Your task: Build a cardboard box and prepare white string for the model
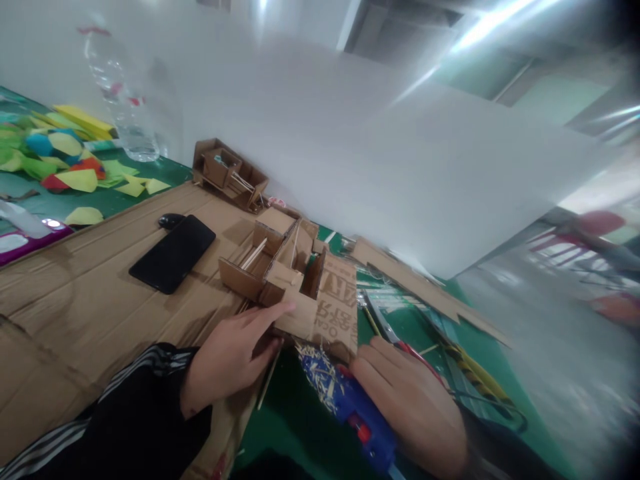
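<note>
My left hand grips the near edge of a cardboard model, index finger on top and thumb below. The model has box-like compartments, thin wooden sticks inside and a printed flap on its right side. In my right hand is a blue glue gun, tilted with its front end up against the underside of the model's near edge. Pale shreds cover the front of the gun, and a red part shows on its side. The nozzle tip is hard to make out.
A black phone and a black mouse lie on the cardboard sheet. Behind stands a smaller cardboard box piece. A yellow cutter lies at right; bottles and paper scraps at left.
</note>
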